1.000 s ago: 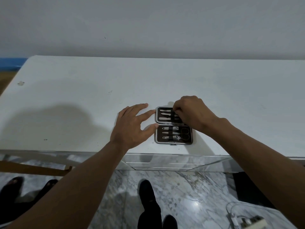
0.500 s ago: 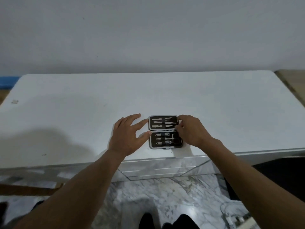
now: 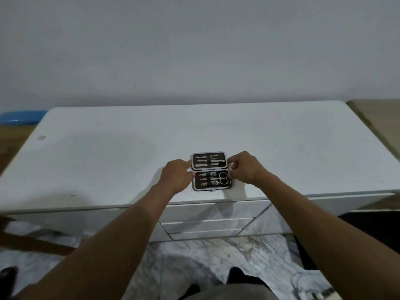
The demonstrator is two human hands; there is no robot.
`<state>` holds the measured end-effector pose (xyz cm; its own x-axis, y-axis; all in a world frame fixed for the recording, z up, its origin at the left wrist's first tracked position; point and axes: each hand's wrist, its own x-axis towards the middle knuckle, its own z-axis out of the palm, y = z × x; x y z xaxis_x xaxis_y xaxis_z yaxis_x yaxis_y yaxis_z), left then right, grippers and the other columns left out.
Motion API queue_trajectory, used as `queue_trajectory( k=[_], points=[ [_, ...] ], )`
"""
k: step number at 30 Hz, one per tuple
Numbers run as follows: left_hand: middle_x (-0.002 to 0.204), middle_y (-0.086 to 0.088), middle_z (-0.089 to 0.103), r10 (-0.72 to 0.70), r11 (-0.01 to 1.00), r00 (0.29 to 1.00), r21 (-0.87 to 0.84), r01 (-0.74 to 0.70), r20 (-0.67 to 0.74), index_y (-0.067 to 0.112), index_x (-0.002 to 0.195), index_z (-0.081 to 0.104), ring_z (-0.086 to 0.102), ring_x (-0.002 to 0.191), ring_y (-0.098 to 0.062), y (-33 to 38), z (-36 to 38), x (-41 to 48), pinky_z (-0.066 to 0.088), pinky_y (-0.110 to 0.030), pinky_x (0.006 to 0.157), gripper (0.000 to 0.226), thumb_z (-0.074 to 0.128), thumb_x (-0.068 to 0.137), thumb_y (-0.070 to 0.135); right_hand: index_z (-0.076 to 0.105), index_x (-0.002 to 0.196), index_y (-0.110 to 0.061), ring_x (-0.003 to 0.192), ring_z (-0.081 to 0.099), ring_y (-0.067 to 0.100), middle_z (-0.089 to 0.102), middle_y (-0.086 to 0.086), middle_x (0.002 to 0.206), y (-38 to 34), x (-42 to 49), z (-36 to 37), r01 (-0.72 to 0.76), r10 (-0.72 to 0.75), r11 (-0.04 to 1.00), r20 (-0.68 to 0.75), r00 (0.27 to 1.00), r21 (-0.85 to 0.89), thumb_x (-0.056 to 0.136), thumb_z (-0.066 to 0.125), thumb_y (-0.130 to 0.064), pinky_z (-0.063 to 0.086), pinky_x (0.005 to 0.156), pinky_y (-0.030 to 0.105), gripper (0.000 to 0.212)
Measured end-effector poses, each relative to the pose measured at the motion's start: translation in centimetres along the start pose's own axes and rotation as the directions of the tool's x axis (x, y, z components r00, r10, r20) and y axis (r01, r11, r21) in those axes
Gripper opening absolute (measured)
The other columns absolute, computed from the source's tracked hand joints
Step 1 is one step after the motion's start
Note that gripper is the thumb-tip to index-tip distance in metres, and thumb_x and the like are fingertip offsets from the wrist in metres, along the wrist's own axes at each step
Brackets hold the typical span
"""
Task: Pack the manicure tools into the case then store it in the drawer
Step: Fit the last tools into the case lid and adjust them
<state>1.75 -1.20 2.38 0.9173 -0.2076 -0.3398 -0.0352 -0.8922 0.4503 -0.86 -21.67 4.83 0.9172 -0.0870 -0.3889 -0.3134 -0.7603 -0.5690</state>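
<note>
A small black manicure case (image 3: 211, 171) lies open and flat near the front edge of the white cabinet top (image 3: 129, 148). Several metal tools sit in both halves, with scissors (image 3: 223, 178) in the near half. My left hand (image 3: 176, 177) pinches the case's left edge at the hinge line. My right hand (image 3: 243, 167) pinches the right edge at the same height. Below the top, the drawer fronts (image 3: 205, 224) look shut.
A grey wall rises behind the cabinet. A blue object (image 3: 21, 118) lies past the left end, and a wooden surface (image 3: 376, 118) sits at the right. Marble floor, a dark bag (image 3: 368, 234) and cables (image 3: 311, 286) lie below.
My left hand closed from spread fingers onto the case's left edge. My right hand left the tools and went to the right edge. The camera pulled back and tilted up.
</note>
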Motion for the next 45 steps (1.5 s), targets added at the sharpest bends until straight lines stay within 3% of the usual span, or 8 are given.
queue_trajectory(
  k=[4, 9, 18, 21, 28, 34, 39, 45],
  points=[
    [0.122, -0.012, 0.065, -0.066, 0.994, 0.997, -0.086, 0.062, -0.044, 0.012, 0.130, 0.061, 0.059, 0.112, -0.031, 0.8, 0.2, -0.6, 0.047, -0.037, 0.095, 0.038, 0.055, 0.093, 0.016, 0.071, 0.110, -0.012, 0.094, 0.063, 0.027, 0.070, 0.012, 0.094, -0.3, -0.2, 0.3, -0.011, 0.011, 1.000, -0.019, 1.000, 0.014, 0.077, 0.069, -0.011, 0.051, 0.081, 0.030, 0.033],
    [0.076, -0.008, 0.064, -0.143, 0.966, 0.985, -0.229, 0.119, -0.092, 0.015, 0.065, 0.057, 0.066, 0.086, -0.033, 1.4, 0.6, -0.2, 0.043, -0.028, 0.065, 0.023, 0.056, 0.084, 0.003, 0.072, 0.105, -0.012, 0.099, 0.065, 0.032, 0.069, 0.016, 0.103, -0.5, 0.0, 0.3, -0.057, 0.064, 0.992, -0.058, 0.996, 0.112, 0.076, 0.065, -0.006, 0.056, 0.086, 0.038, 0.030],
    [0.089, -0.001, 0.068, -0.165, 0.909, 0.976, -0.406, 0.095, -0.140, 0.026, 0.070, 0.062, 0.058, 0.085, -0.021, 1.6, 0.5, 0.2, 0.043, -0.026, 0.074, 0.027, 0.065, 0.081, 0.002, 0.071, 0.079, -0.012, 0.073, 0.061, 0.025, 0.062, 0.008, 0.071, 0.4, 0.1, 0.7, -0.055, 0.080, 0.963, -0.086, 0.993, 0.263, 0.067, 0.063, 0.003, 0.059, 0.080, 0.049, 0.022],
    [0.093, 0.005, 0.069, -0.158, 0.881, 0.974, -0.469, 0.065, -0.161, 0.017, 0.107, 0.074, 0.060, 0.088, -0.015, 1.5, 0.6, -0.1, 0.042, -0.022, 0.075, 0.030, 0.072, 0.080, 0.005, 0.071, 0.088, -0.004, 0.077, 0.056, 0.020, 0.067, 0.008, 0.083, 0.5, 0.1, 1.0, -0.019, 0.061, 0.955, -0.132, 0.989, 0.296, 0.068, 0.067, 0.000, 0.058, 0.083, 0.047, 0.021],
    [0.102, 0.003, 0.072, -0.211, 0.844, 0.951, -0.532, 0.061, -0.226, 0.021, 0.114, 0.071, 0.065, 0.099, -0.016, 1.6, 1.0, -0.2, 0.050, -0.030, 0.092, 0.041, 0.073, 0.078, 0.003, 0.072, 0.094, -0.021, 0.084, 0.070, 0.023, 0.071, -0.006, 0.090, 0.8, 0.2, 1.4, -0.033, 0.105, 0.880, -0.127, 0.986, 0.473, 0.063, 0.072, -0.012, 0.060, 0.080, 0.045, 0.032],
    [0.080, 0.004, 0.073, -0.208, 0.866, 0.941, -0.498, 0.050, -0.267, 0.026, 0.090, 0.075, 0.067, 0.086, -0.018, 1.5, 1.3, -0.4, 0.054, -0.033, 0.085, 0.030, 0.060, 0.079, 0.002, 0.075, 0.079, -0.026, 0.082, 0.074, 0.023, 0.077, -0.003, 0.081, 1.0, 0.3, 1.6, -0.043, 0.129, 0.803, -0.102, 0.986, 0.595, 0.071, 0.069, -0.027, 0.060, 0.081, 0.048, 0.010],
    [0.070, 0.001, 0.072, -0.182, 0.852, 0.936, -0.523, -0.002, -0.300, 0.025, 0.086, 0.078, 0.069, 0.073, -0.019, 1.0, 1.7, -1.2, 0.054, -0.031, 0.073, 0.026, 0.055, 0.084, 0.012, 0.072, 0.075, -0.022, 0.084, 0.073, 0.024, 0.075, -0.001, 0.086, 0.6, -0.1, 1.6, -0.090, 0.225, 0.752, -0.126, 0.966, 0.653, 0.067, 0.063, -0.068, 0.059, 0.083, 0.046, 0.048],
    [0.070, -0.014, 0.066, -0.238, 0.699, 0.961, -0.712, 0.067, -0.143, 0.015, 0.058, 0.061, 0.065, 0.072, -0.030, -0.2, 1.9, -1.0, 0.053, -0.049, 0.087, 0.039, 0.061, 0.069, 0.053, 0.072, 0.079, -0.023, 0.090, 0.071, 0.022, 0.076, -0.004, 0.086, 1.4, -0.6, 2.0, -0.023, 0.167, 0.786, -0.177, 0.970, 0.618, 0.063, 0.066, -0.067, 0.056, 0.088, 0.046, 0.048]
  ],
)
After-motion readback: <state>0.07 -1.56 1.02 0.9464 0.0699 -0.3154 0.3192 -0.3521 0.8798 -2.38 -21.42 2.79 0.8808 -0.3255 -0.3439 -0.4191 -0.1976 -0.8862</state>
